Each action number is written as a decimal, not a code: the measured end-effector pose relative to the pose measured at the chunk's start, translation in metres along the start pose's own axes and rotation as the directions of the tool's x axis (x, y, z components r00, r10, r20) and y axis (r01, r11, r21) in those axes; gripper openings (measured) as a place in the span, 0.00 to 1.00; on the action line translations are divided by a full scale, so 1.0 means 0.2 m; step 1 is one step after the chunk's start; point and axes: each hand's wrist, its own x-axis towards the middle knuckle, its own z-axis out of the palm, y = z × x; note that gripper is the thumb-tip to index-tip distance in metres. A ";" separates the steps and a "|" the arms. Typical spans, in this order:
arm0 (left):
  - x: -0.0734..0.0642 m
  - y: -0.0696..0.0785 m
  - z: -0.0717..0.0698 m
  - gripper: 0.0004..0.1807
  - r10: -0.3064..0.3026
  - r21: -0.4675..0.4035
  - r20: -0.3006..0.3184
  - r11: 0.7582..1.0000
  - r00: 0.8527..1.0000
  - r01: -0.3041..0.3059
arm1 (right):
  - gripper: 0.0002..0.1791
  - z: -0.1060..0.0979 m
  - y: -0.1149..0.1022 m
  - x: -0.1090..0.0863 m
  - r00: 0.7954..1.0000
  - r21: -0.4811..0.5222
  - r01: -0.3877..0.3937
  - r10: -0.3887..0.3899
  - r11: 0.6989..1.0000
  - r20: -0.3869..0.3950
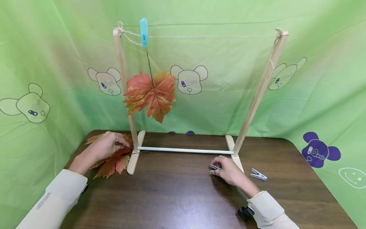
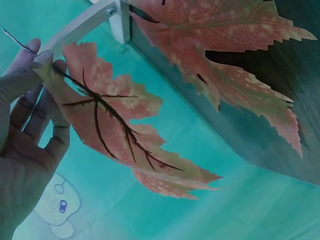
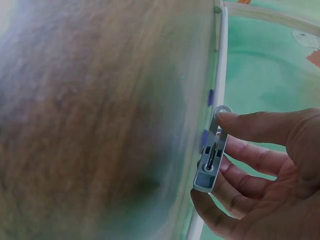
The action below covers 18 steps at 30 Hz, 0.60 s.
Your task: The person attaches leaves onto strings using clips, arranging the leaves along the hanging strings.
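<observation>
Held leaf (image 2: pixel 107 107): red-orange, to the left of the wooden stand (image 1: pixel 257 98); my left grip (image 1: pixel 104 145) pinches it near the stem.
Grey clothespin (image 3: pixel 205 180): near the stand's right foot, pinched in my right grip (image 1: pixel 228 171).
Lying leaf (image 1: pixel 114 167): on the surface (image 1: pixel 177 190), beside the stand's left foot.
Second clothespin (image 1: pixel 260 175): also grey, lying to the right of the stand.
Hanging leaf (image 1: pixel 151 95): below the stand's string (image 1: pixel 200 37), near its left post, held by a blue clothespin (image 1: pixel 144 31).
Cloth (image 1: pixel 228 108): green, behind the stand.
</observation>
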 end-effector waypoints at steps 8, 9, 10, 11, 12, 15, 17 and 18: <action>-0.05 0.08 -0.04 0.16 -0.005 -0.014 -0.023 1.000 1.000 0.005 | 0.09 -0.02 -0.02 -0.01 1.000 0.032 0.002 -0.002 0.999 -0.009; -0.06 0.09 -0.04 0.16 -0.003 -0.015 -0.022 1.000 1.000 0.003 | 0.09 -0.03 -0.02 -0.01 1.000 0.035 0.004 -0.003 0.999 -0.010; -0.06 0.11 -0.05 0.16 0.002 -0.014 -0.022 1.000 1.000 -0.002 | 0.09 -0.03 -0.03 -0.01 1.000 0.036 0.005 -0.004 0.999 -0.013; -0.07 0.12 -0.05 0.16 0.008 -0.016 -0.022 1.000 1.000 -0.008 | 0.09 -0.03 -0.03 -0.01 1.000 0.038 0.008 -0.008 0.999 -0.017; -0.07 0.13 -0.05 0.16 0.012 -0.017 -0.020 1.000 1.000 -0.013 | 0.09 -0.04 -0.03 -0.01 1.000 0.041 0.009 -0.009 0.999 -0.020; -0.08 0.16 -0.06 0.16 0.021 -0.026 -0.015 0.999 1.000 -0.021 | 0.09 -0.05 -0.04 -0.02 0.999 0.046 0.011 -0.010 0.999 -0.033; -0.08 0.19 -0.06 0.15 0.021 -0.029 -0.007 0.999 1.000 -0.021 | 0.09 -0.06 -0.05 -0.02 0.999 0.056 0.010 -0.007 0.998 -0.042; -0.08 0.20 -0.06 0.15 0.020 -0.026 -0.005 0.999 1.000 -0.020 | 0.09 -0.06 -0.05 -0.02 0.999 0.063 0.008 -0.006 0.998 -0.046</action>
